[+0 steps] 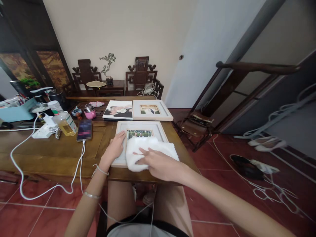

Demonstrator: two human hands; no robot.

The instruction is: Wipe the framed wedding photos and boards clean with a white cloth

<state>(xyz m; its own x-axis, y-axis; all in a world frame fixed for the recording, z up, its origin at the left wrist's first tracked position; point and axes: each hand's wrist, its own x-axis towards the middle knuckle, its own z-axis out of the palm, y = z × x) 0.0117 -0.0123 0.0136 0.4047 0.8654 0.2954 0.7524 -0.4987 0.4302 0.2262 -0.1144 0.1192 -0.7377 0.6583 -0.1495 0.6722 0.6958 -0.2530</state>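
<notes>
A light wooden picture frame point(161, 130) lies flat near the front edge of the table, with a photo of people point(140, 133) inside its pale mat. My left hand point(116, 146) grips the frame's left side. Across the lower part of the frame is a fluffy white cloth point(138, 144), bunched and covering part of the photo. My right hand point(158, 163) presses on this cloth, its fingers sunk into the folds. Just behind are a second framed photo point(150, 109) and a frameless picture panel point(118, 109), side by side.
Left on the wooden table point(98, 161) are a charging phone point(84, 130), a bottle of yellow liquid point(66, 123), a power strip point(45, 129), a pink cup point(90, 112) and a blue box point(17, 113). White cables hang over the front edge. A wooden chair point(222, 92) stands right.
</notes>
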